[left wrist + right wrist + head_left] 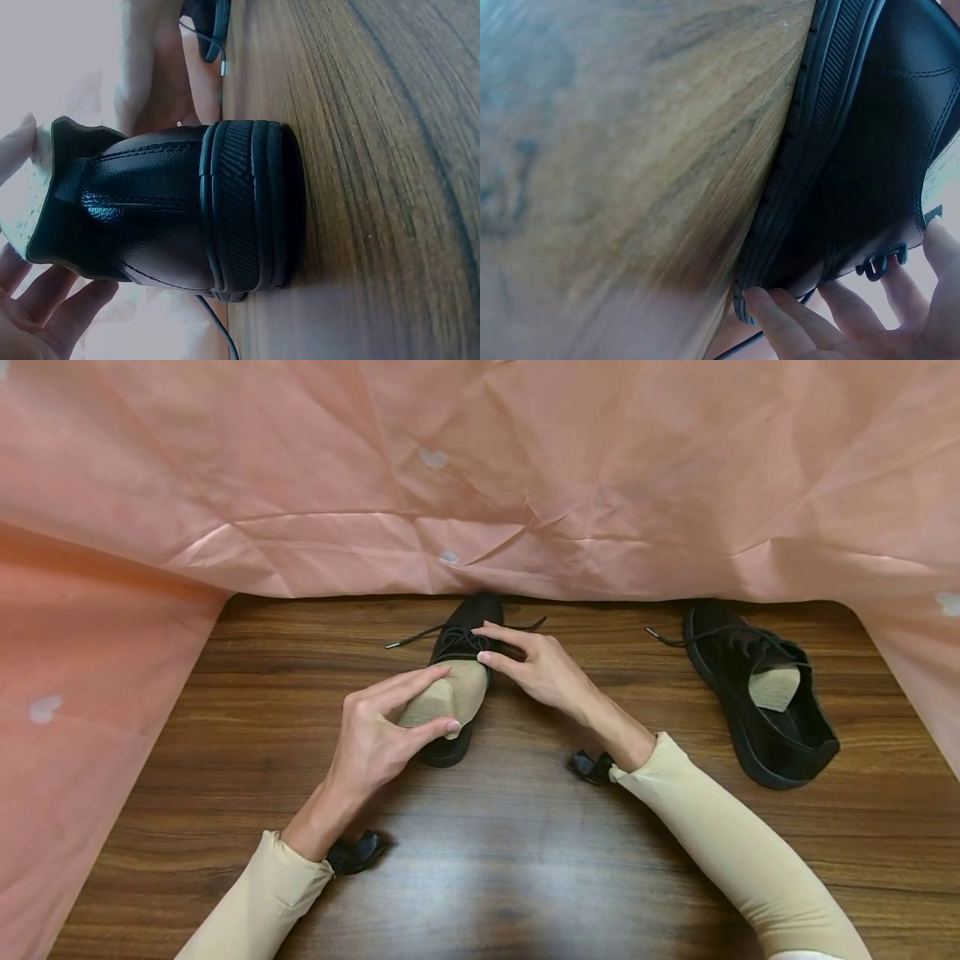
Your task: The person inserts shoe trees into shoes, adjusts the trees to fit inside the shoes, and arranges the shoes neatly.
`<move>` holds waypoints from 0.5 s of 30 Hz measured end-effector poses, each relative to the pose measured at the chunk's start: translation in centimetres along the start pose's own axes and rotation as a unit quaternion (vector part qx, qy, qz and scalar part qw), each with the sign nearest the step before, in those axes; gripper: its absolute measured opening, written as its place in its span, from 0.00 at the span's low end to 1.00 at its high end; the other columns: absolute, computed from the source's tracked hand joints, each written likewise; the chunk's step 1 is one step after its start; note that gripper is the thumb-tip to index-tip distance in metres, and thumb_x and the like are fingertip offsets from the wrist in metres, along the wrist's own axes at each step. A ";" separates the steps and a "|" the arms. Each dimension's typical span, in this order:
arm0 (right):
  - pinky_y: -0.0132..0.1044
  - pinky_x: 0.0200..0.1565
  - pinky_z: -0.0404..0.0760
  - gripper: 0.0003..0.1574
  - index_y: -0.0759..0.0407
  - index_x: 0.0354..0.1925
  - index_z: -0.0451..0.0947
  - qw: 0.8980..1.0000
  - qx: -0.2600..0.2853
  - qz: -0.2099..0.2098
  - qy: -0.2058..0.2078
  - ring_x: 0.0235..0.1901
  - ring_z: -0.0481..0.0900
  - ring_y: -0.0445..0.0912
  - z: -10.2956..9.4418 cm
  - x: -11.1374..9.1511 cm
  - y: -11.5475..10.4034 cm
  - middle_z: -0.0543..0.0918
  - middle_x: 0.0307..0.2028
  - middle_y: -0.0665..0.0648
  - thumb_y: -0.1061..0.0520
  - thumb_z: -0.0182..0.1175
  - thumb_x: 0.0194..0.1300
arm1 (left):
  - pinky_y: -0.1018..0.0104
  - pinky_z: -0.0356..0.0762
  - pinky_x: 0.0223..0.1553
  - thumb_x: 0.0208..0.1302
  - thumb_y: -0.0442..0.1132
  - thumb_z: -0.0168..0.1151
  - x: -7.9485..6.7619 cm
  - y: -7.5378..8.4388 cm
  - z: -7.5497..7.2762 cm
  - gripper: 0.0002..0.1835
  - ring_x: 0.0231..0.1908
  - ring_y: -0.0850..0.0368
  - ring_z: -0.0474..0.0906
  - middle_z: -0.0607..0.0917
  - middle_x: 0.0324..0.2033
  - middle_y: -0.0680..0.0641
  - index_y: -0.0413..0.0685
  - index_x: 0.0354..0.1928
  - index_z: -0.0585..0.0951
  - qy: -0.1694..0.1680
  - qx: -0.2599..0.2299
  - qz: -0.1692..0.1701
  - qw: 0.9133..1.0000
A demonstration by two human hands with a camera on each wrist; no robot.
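A black lace-up shoe stands at the middle back of the table, toe toward the curtain. Out of its opening rises a beige moulded shoe insert. My left hand holds the insert from the left, thumb near the heel end and fingers on the far side. With my right hand I grip the shoe by its right side, fingertips near the laces and thumb at the opening's edge. In the left wrist view the shoe's heel faces the camera, the insert standing above the collar.
A second black shoe stands at the right, laces loose, with a beige insert inside. Pink curtains enclose the back and sides of the wooden table. Black wrist straps hang from the sleeves.
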State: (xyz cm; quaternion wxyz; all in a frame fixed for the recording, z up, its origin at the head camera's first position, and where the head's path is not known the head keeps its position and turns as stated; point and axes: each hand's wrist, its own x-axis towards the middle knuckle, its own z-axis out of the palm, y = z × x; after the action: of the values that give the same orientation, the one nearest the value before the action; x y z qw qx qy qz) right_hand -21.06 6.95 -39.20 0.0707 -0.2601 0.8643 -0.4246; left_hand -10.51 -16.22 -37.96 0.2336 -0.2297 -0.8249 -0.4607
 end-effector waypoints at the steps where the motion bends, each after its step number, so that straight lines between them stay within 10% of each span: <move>1: 0.43 0.66 0.65 0.31 0.38 0.66 0.75 1.000 0.001 0.000 -0.001 0.67 0.66 0.40 0.0 0.0 0.0 0.72 0.68 0.45 0.33 0.57 0.69 | 0.65 0.77 0.54 0.44 0.41 0.83 0.0 0.0 0.0 0.32 0.52 0.58 0.83 0.86 0.50 0.53 0.52 0.56 0.85 -0.002 -0.001 0.001 1.000; 15: 0.43 0.68 0.62 0.30 0.37 0.65 0.76 1.000 0.026 0.004 -0.004 0.68 0.64 0.37 -0.1 0.1 0.1 0.72 0.68 0.46 0.34 0.58 0.68 | 0.64 0.76 0.57 0.48 0.34 0.79 0.3 -0.7 -0.2 0.30 0.54 0.55 0.82 0.86 0.52 0.52 0.49 0.57 0.85 -0.023 -0.023 -0.001 0.999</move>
State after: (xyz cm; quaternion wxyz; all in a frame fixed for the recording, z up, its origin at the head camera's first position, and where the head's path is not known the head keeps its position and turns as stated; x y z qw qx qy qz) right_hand -21.19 7.02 -39.19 0.0822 -0.2561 0.8539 -0.4456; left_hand -11.07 -16.69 -38.14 0.2086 -0.2447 -0.8197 -0.4740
